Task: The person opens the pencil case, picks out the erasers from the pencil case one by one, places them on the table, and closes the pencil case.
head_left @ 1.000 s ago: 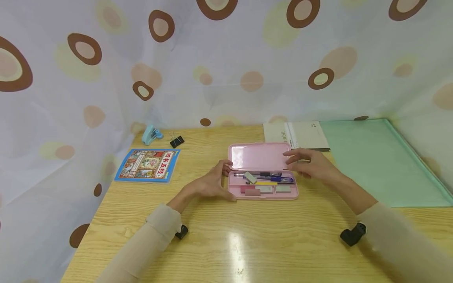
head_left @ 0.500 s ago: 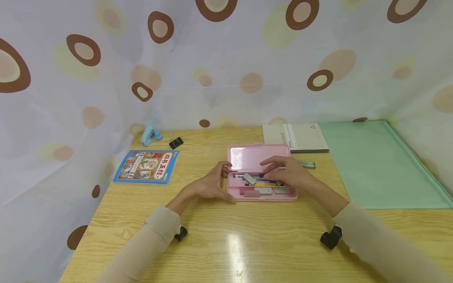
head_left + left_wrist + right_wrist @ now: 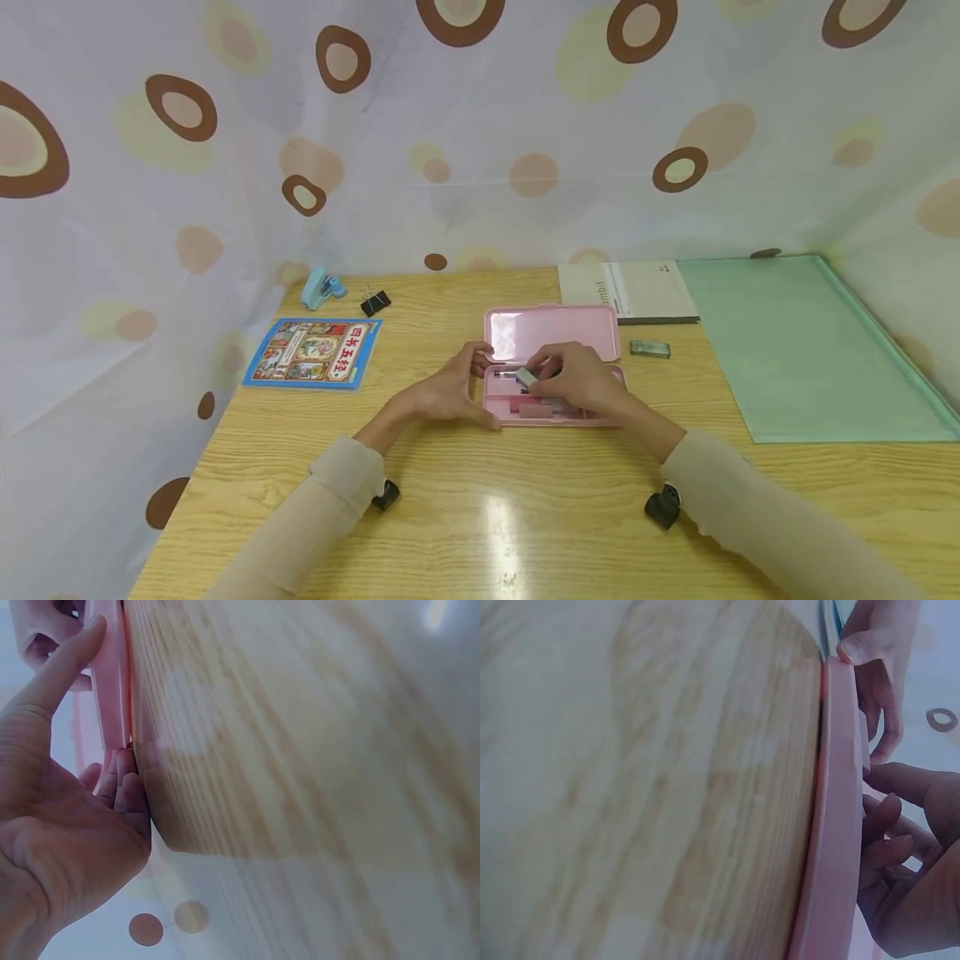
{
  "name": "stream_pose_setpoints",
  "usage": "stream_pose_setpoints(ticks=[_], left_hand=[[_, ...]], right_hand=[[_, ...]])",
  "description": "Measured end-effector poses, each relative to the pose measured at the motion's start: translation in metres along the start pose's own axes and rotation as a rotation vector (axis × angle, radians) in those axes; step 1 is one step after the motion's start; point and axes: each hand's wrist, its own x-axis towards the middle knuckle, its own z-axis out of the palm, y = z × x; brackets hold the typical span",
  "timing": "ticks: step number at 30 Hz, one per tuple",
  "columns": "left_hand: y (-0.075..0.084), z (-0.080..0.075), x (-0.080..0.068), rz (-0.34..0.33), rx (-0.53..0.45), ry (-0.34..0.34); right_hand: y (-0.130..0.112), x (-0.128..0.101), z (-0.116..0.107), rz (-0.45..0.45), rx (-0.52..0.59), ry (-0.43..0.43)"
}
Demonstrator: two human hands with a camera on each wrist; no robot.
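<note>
A: Where is the case?
B: The pink case (image 3: 552, 367) lies open on the table (image 3: 480, 517), lid flat behind the tray. Everything else I place from it

A: What is the left hand doing?
B: The left hand (image 3: 448, 390) braces the case's left end: thumb along the near edge, fingers reaching round the far corner. In the left wrist view the thumb lies flat against the pink wall. The fingers are only loosely bent, pressing rather than clasping

A: And the right?
B: The right hand (image 3: 576, 382) is over the tray, its fingertips closed in a pinch on a grey eraser (image 3: 527, 377) that lies tilted across the pens. Most of the tray is hidden under that hand; a pink block (image 3: 534, 409) shows at the near edge

A: What else is around?
B: Just right of the lid lies a small grey block (image 3: 649, 349). Behind the case, to the right, is a notebook (image 3: 633, 291), and beyond that a green mat (image 3: 810, 350). Well to the left lies a blue book (image 3: 313, 351), with a black clip (image 3: 374, 301) and a light-blue stapler (image 3: 322, 286) behind it
</note>
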Motion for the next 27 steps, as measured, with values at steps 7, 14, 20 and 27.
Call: stream_pose_setpoints(ticks=[7, 14, 20, 27], left_hand=[[0.000, 0.000, -0.001, 0.017, -0.003, 0.005], [0.000, 0.000, 0.000, 0.013, -0.004, -0.005], [-0.002, 0.001, 0.001, 0.009, -0.007, -0.012], [-0.001, 0.000, 0.001, 0.003, -0.006, -0.002]], right_hand=[[-0.003, 0.001, 0.006, -0.007, -0.037, 0.050], [0.008, -0.008, -0.008, -0.020, 0.019, 0.071], [0.027, -0.023, -0.046, -0.015, 0.086, 0.044], [0.058, -0.042, -0.093, -0.007, 0.144, 0.043]])
